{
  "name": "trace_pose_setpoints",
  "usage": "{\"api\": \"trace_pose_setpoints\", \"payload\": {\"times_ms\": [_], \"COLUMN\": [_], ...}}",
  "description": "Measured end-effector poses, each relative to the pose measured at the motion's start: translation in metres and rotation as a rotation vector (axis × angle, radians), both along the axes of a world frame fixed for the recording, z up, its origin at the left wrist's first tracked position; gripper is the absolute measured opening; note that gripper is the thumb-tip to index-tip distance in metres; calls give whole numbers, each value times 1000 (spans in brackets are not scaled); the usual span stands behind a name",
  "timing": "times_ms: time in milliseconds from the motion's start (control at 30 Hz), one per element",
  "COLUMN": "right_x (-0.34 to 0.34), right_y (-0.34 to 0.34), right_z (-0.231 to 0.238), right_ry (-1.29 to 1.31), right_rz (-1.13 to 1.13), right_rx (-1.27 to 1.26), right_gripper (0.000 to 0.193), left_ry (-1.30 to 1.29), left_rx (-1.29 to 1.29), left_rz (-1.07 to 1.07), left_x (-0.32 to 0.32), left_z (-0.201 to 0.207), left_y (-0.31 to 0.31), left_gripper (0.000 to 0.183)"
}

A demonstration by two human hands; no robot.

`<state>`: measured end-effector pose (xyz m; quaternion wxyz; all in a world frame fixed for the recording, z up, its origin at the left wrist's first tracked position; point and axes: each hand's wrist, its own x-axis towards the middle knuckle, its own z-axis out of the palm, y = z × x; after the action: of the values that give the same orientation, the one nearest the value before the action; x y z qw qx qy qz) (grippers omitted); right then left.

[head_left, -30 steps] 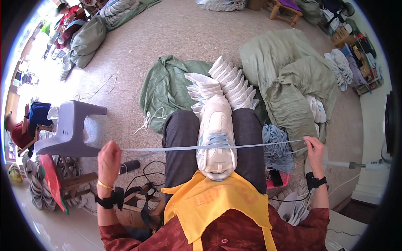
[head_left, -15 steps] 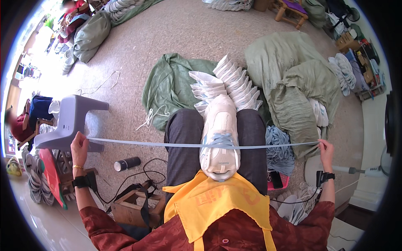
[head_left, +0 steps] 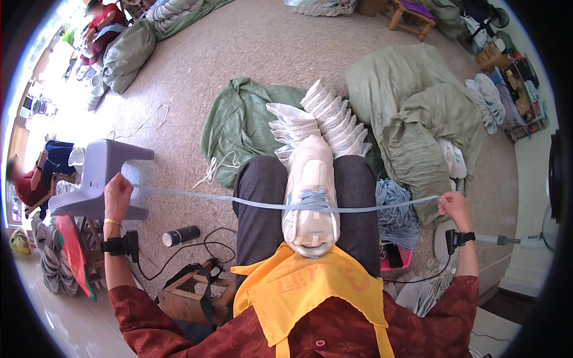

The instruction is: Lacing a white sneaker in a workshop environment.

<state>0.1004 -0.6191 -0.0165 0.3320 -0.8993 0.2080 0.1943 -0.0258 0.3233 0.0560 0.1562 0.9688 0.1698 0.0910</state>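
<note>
A white sneaker (head_left: 311, 173) rests between my knees, its heel against my yellow apron (head_left: 310, 280). Part of a light blue shoelace (head_left: 250, 203) is threaded across it, and both loose ends run out sideways over my thighs. Out at the left, by the grey plastic stool, my left hand (head_left: 117, 196) pinches one end. My right hand (head_left: 455, 209) pinches the other end at the right, beyond a bundle of blue laces (head_left: 397, 215). The lace sags slightly between the hands.
Stacked white shoe uppers (head_left: 334, 119) lie ahead on a green sack (head_left: 239, 119). Large sacks (head_left: 418, 113) stand at the right. A grey stool (head_left: 101, 179), a dark cylinder (head_left: 181, 235) and a wooden box (head_left: 194, 295) sit at the left. Two people sit farther left.
My left hand has risen slightly, and my right hand has shifted inward to the left. The lace, nearly straight before, now curves more.
</note>
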Motion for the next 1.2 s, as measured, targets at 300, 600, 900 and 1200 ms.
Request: {"api": "trace_pose_setpoints", "payload": {"times_ms": [300,600,900,1200], "right_x": [33,-53,-33,-47], "right_y": [120,293,345,338], "right_z": [86,91,57,48], "right_ry": [-553,49,-351,-220], "right_rz": [-202,555,491,299], "right_rx": [772,577,676,857], "right_gripper": [18,14,14,12], "left_ry": [-336,526,377,273], "left_rx": [-140,-1305,-1336,-1421], "left_rz": [96,-213,-304,-240], "left_x": [45,-2,14,18], "left_z": [62,-9,-18,-33], "left_y": [-33,-248,-303,-315], "left_gripper": [7,12,12,9]}}
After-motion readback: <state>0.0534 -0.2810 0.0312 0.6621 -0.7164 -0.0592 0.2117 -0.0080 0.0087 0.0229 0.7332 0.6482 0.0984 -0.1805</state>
